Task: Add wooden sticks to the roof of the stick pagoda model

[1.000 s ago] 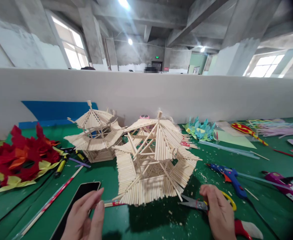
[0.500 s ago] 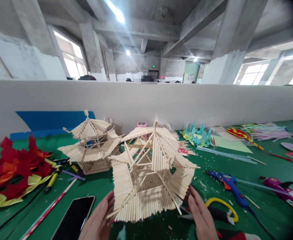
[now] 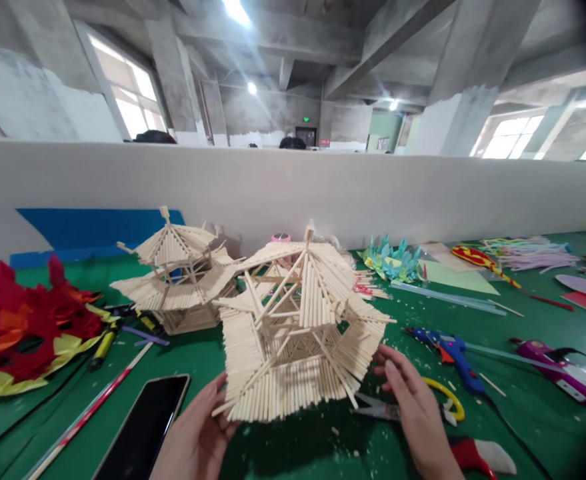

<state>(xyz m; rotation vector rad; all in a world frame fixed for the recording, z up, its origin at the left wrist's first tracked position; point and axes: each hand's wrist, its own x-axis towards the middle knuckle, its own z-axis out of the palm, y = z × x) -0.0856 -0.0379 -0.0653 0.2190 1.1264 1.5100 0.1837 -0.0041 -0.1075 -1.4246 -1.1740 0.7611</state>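
The left hand (image 3: pixel 197 427) is cupping around the left front corner of the nearer stick pavilion (image 3: pixel 317 300), its fingers partly disappearing behind the lower eave, so whether it is gripping cannot be told. The right hand (image 3: pixel 415 403) is standing open, fingers loosely bent, just beside the pavilion's right eave; contact there is staying unclear. The pavilion itself is sitting between the two hands above the green desk (image 3: pixel 547 427), its eave sticks jutting outward; uneven pressure on these could be snapping sticks or loosening joints. Just right of the pavilion's front corner, the scissors (image 3: pixel 377 409) are lying partly behind the right hand, their blades pointing toward it, so a careless shift could be catching a stick or nicking a finger. Left of the pavilion, the phone (image 3: pixel 143 423) is lying close to the left wrist and could be getting knocked. Behind it to the left, a second pavilion (image 3: pixel 183 287) is standing so near that turning the first could be tangling their eaves.
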